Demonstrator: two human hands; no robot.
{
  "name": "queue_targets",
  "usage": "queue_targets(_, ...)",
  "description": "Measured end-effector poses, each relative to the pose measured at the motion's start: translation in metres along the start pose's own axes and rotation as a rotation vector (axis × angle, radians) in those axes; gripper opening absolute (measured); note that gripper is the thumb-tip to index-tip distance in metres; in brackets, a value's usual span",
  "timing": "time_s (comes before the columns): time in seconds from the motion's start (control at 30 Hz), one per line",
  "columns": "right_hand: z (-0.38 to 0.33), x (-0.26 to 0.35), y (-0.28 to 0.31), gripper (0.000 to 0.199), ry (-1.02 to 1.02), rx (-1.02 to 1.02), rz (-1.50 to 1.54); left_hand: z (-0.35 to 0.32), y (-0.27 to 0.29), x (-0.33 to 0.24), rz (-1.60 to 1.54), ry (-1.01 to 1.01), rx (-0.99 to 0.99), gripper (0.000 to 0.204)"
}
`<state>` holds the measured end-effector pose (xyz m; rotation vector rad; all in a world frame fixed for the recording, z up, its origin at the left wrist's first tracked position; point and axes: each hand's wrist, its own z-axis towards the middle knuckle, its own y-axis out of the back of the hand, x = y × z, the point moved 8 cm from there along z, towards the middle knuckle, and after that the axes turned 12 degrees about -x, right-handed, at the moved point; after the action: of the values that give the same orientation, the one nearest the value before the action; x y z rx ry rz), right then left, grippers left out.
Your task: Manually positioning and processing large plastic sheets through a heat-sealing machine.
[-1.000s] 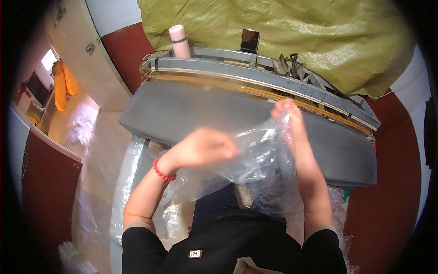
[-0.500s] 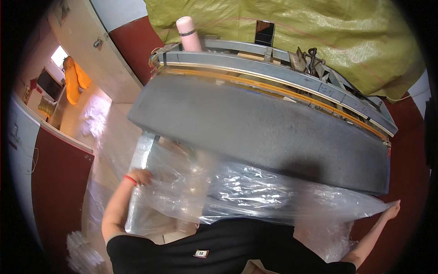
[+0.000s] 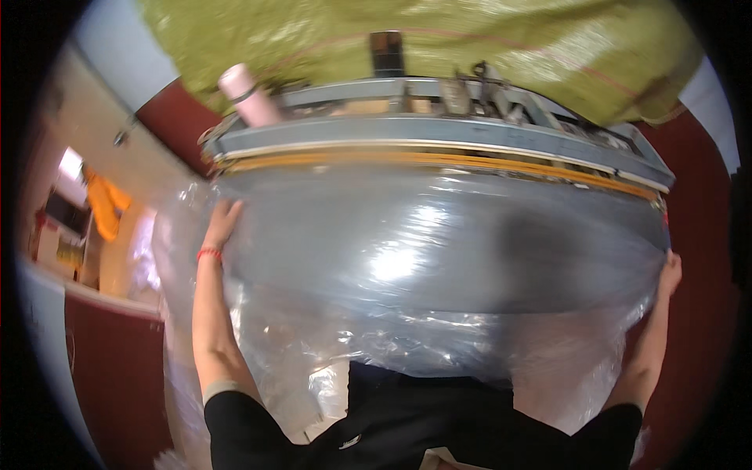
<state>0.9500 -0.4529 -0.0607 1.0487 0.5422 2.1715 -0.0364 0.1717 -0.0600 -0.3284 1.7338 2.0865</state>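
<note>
A big clear plastic sheet [image 3: 423,266] lies spread across the grey table [image 3: 548,141], draped over its near edge and hanging down against the person's front. Behind the table sits an olive sack [image 3: 439,39], with a pink bottle [image 3: 247,94] on the frame. The left hand [image 3: 222,222] pinches the sheet's left edge; the right hand [image 3: 670,274] clutches its right edge, arms wide apart. The film looks very light, limp, slippery and easy to tear or crumple, so holding it taut by its edges or corners seems best.
</note>
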Motion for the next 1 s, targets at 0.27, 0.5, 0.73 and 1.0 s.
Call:
queue_targets(0.27,-0.041,0.109,0.008,0.034,0.032,-0.015,-0.465,0.027,0.01,0.048,0.21,0.018,-0.309,0.049)
queue_targets(0.5,-0.035,0.098,-0.007,0.034,0.074,-0.04,-0.426,-0.02,-0.027,-0.181,-0.698,-0.134,-0.204,0.033)
queue_targets(0.73,-0.031,0.083,-0.002,0.036,0.039,-0.035,-0.435,-0.39,-0.116,-0.539,-0.987,-0.638,1.561,0.031)
queue_targets(1.0,-0.033,0.082,0.001,0.035,-0.007,-0.031,-0.394,-0.493,-0.238,-0.601,-0.915,-0.843,0.755,0.053)
